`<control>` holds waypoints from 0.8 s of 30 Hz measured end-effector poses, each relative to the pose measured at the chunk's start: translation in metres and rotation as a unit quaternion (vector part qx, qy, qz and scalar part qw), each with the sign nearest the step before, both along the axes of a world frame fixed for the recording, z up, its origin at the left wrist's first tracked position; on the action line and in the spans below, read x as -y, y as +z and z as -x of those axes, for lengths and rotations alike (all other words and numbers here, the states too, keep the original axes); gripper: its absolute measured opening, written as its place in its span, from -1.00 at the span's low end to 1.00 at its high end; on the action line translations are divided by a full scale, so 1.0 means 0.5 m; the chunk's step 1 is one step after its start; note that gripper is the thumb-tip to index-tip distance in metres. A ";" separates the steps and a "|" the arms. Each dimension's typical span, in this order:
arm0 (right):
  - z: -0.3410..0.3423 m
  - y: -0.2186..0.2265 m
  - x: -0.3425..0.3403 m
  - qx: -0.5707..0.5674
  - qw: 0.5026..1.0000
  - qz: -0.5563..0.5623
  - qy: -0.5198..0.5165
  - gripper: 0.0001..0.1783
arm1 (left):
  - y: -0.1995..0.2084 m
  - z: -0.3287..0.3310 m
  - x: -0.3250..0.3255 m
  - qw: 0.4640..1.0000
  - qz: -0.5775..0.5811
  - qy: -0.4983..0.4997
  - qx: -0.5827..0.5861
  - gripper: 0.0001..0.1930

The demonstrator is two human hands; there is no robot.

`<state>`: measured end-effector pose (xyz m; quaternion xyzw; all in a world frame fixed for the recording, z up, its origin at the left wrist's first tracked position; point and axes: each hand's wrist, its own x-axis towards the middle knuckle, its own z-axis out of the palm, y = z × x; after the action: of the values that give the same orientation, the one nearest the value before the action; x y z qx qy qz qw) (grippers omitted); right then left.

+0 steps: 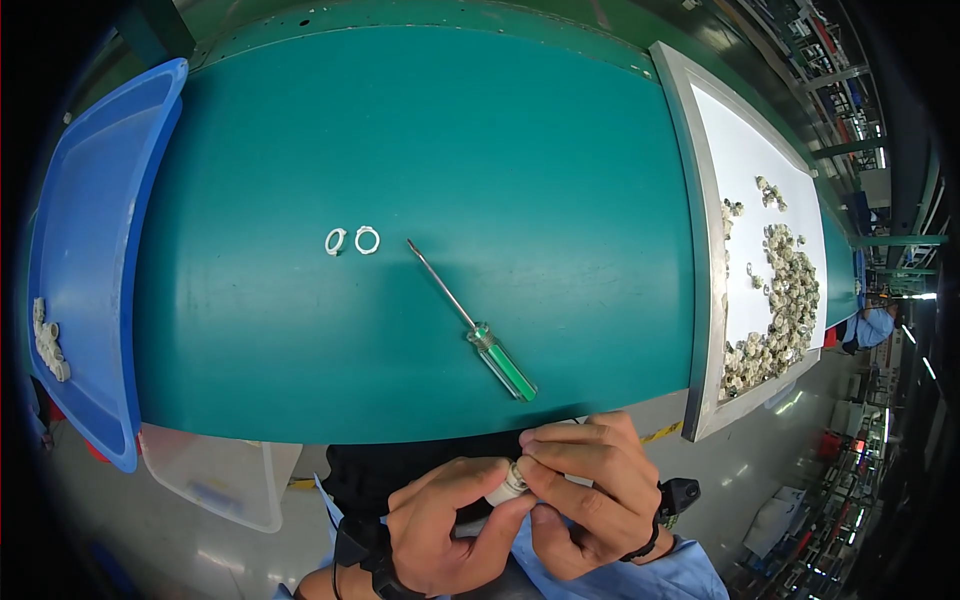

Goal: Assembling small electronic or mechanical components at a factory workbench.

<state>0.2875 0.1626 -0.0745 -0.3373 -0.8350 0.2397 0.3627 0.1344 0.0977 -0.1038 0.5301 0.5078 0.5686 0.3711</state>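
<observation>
Just past the near edge of the green work surface, my left hand (450, 525) pinches a small white cylindrical part (507, 490) between thumb and forefinger. My right hand (595, 490) is closed at its upper end, thumb and fingertips pressed against it. Whether a second small piece sits in the right fingertips is hidden. A screwdriver (470, 320) with a clear and green handle lies slantwise on the surface, its tip pointing far left. Left of the tip lie two white plastic rings, one tilted ring (336, 241) and one flat ring (368, 240).
At the left stands a blue tray (105, 200) with several white parts (50, 345) in it. A metal-framed, white-lined tray (707, 300) on the right holds a heap of small beige-and-metal parts (780, 310). Below the table's left edge is a translucent bin (225, 480).
</observation>
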 end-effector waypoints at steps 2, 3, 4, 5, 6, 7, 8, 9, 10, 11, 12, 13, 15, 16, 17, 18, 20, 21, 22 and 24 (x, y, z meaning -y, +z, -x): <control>0.002 -0.005 0.000 -0.012 1.000 -0.001 -0.002 -0.59 | -0.003 -0.001 0.004 1.000 0.003 0.008 0.002 -0.67; 0.003 -0.005 0.001 -0.007 1.000 0.002 -0.006 -0.59 | -0.007 -0.002 0.006 1.000 0.015 0.002 0.017 -0.67; 0.005 -0.008 0.002 -0.004 1.000 0.006 -0.010 -0.59 | -0.010 -0.001 0.007 0.999 0.028 -0.004 0.031 -0.66; 0.007 -0.010 0.002 -0.001 1.000 0.008 -0.014 -0.59 | -0.010 0.001 0.006 0.998 0.040 -0.010 0.045 -0.66; 0.008 -0.009 0.001 -0.003 1.000 0.009 -0.015 -0.59 | -0.007 0.002 0.007 0.998 0.040 -0.011 0.043 -0.66; 0.008 -0.008 -0.003 0.012 1.000 0.009 -0.013 -0.59 | -0.001 0.000 0.009 0.988 0.085 -0.012 0.125 -0.64; 0.008 -0.006 -0.006 0.026 1.000 0.010 -0.011 -0.60 | 0.006 -0.002 0.008 0.970 0.130 -0.012 0.206 -0.63; 0.007 -0.004 -0.008 0.043 0.999 0.011 -0.009 -0.60 | 0.011 -0.003 0.007 0.942 0.174 -0.013 0.286 -0.62; 0.007 -0.004 -0.007 0.042 0.999 0.012 -0.012 -0.60 | 0.013 -0.002 0.008 0.942 0.175 -0.015 0.285 -0.62; 0.007 -0.006 -0.006 0.047 0.999 -0.002 -0.011 -0.61 | 0.014 0.001 0.011 0.943 0.169 -0.026 0.284 -0.62; 0.007 -0.009 -0.004 0.053 0.998 -0.015 -0.010 -0.62 | 0.015 0.005 0.014 0.944 0.163 -0.036 0.284 -0.62; 0.006 -0.013 -0.002 0.058 0.998 -0.027 -0.010 -0.63 | 0.015 0.009 0.016 0.945 0.158 -0.046 0.283 -0.62; 0.001 -0.017 0.008 0.050 0.999 -0.014 -0.006 -0.63 | 0.013 0.019 0.021 0.935 0.180 -0.078 0.297 -0.64; -0.002 -0.021 0.013 0.041 0.999 -0.004 0.001 -0.63 | 0.009 0.024 0.023 0.924 0.197 -0.106 0.311 -0.66; -0.004 -0.027 0.020 0.032 0.999 0.006 0.008 -0.63 | 0.006 0.028 0.027 0.912 0.215 -0.133 0.324 -0.68; -0.005 -0.035 0.033 0.030 0.999 0.013 0.004 -0.63 | 0.002 0.032 0.033 0.910 0.222 -0.134 0.323 -0.68; -0.001 -0.058 0.059 -0.005 0.997 0.079 -0.017 -0.63 | -0.009 0.038 0.036 0.874 0.282 -0.166 0.361 -0.75; 0.003 -0.069 0.071 -0.023 0.993 0.114 -0.026 -0.63 | -0.011 0.039 0.041 0.852 0.313 -0.179 0.379 -0.76; 0.010 -0.082 0.077 -0.025 0.992 0.120 -0.029 -0.63 | -0.013 0.040 0.042 0.851 0.320 -0.178 0.377 -0.76; 0.030 -0.110 0.082 -0.113 0.977 0.161 -0.083 -0.63 | -0.019 0.041 0.030 0.882 0.294 -0.151 0.335 -0.76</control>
<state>0.2723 0.1218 -0.1296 -0.4301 -0.7080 0.3765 0.4148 0.1138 0.0826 -0.1134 0.2449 0.4110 0.4735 0.7395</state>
